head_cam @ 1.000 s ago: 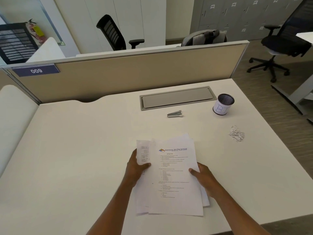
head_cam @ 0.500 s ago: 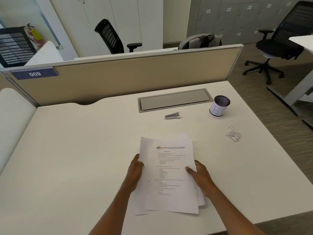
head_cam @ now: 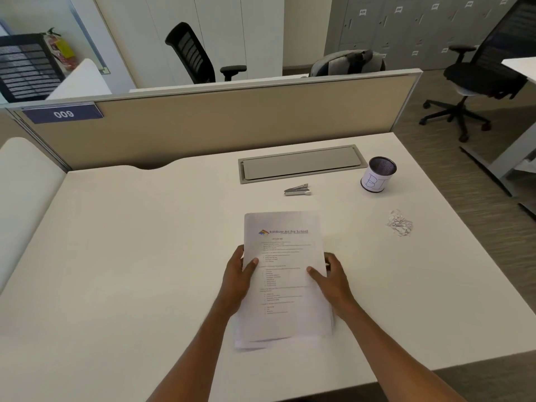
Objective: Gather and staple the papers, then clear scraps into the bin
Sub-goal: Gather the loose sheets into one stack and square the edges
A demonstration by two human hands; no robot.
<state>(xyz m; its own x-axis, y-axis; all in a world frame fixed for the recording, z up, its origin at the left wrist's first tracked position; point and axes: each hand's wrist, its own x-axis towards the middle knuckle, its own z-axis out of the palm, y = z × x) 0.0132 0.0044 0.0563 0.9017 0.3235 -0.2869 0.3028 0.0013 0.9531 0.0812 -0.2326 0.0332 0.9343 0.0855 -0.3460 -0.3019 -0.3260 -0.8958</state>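
Papers (head_cam: 285, 288), one stack; one stapler (head_cam: 297, 189); one bin (head_cam: 374, 182)

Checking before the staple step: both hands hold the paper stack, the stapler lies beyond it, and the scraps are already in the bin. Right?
Not the scraps: the head view shows them lying on the desk, apart from the bin. Left hand and right hand hold the paper stack; stapler as stated.

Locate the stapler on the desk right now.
In the head view the stapler lies on the white desk past the held papers, just in front of the grey cable hatch and left of the mesh bin.
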